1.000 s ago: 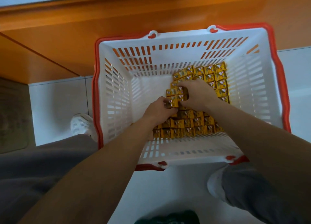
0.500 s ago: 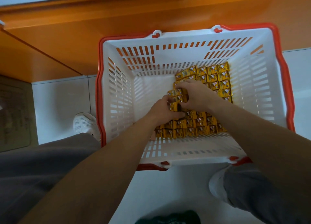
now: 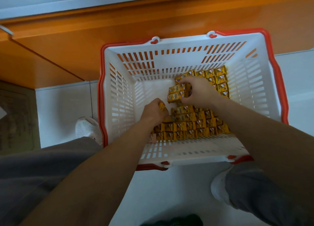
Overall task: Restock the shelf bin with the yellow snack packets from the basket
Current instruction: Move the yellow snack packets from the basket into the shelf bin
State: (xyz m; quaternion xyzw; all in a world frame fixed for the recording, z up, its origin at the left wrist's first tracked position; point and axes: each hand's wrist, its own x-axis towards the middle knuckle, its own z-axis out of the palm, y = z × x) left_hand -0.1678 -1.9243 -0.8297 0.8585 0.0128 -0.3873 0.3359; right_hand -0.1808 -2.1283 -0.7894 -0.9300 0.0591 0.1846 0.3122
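A white slotted basket point(image 3: 122, 96) with a red rim sits on the floor below me. Several yellow snack packets point(image 3: 192, 124) lie in rows along its right and near side. My right hand point(image 3: 198, 91) is deep in the basket, its fingers curled round a small stack of yellow packets point(image 3: 176, 94). My left hand point(image 3: 153, 111) is curled beside the near rows, with a bit of a yellow packet point(image 3: 161, 106) showing between its fingers. The shelf bin is out of view.
An orange shelf base point(image 3: 119, 25) runs across the top behind the basket. White floor tiles point(image 3: 62, 110) lie to the left. My white shoes point(image 3: 86, 128) and grey trouser legs flank the basket. A brownish mat point(image 3: 15, 119) lies at the far left.
My hands have drawn apart: the left one slid left and nearer with a packet, while the right one stayed on the stack. The view shifted so the basket sits further right.
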